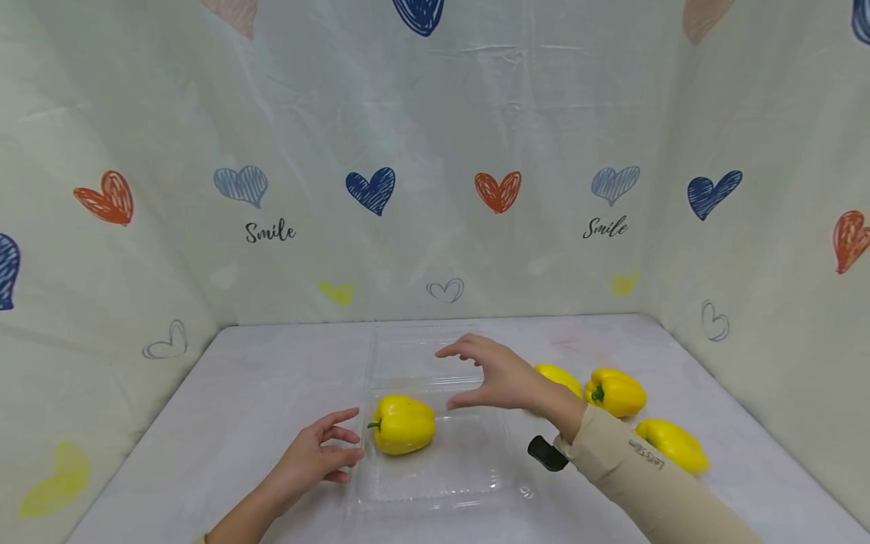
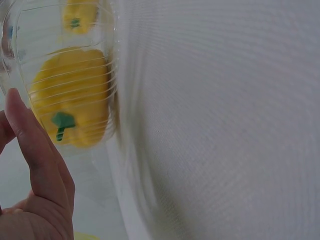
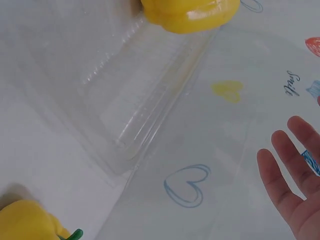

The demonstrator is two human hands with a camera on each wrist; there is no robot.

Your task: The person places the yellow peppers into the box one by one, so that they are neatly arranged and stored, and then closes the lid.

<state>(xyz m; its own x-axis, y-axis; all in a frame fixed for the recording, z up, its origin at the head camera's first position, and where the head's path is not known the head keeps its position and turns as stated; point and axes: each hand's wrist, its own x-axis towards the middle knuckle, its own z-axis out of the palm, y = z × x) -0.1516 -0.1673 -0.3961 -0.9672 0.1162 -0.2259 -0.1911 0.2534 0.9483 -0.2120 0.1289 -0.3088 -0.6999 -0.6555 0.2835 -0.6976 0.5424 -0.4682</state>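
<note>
A yellow bell pepper point(image 1: 404, 425) with a green stem lies in the left part of a clear plastic clamshell container point(image 1: 469, 461), its stem toward the left. My left hand point(image 1: 314, 458) is beside the container's left wall, fingers extended; in the left wrist view the pepper point(image 2: 75, 100) shows through the ribbed wall near the fingertips. Above the container's right side hovers my right hand point(image 1: 499, 374), thumb and fingers spread apart with nothing between them. In the right wrist view that hand's fingers point(image 3: 287, 165) are apart from the pepper point(image 3: 192, 12).
The container's lid point(image 1: 408, 359) lies folded back toward the wall. On the right of the table are more yellow bell peppers: one point(image 1: 560, 378) partly behind the right wrist, another point(image 1: 616, 393), and one point(image 1: 676, 446) beside the right sleeve. A heart-printed curtain point(image 1: 435, 249) surrounds the table.
</note>
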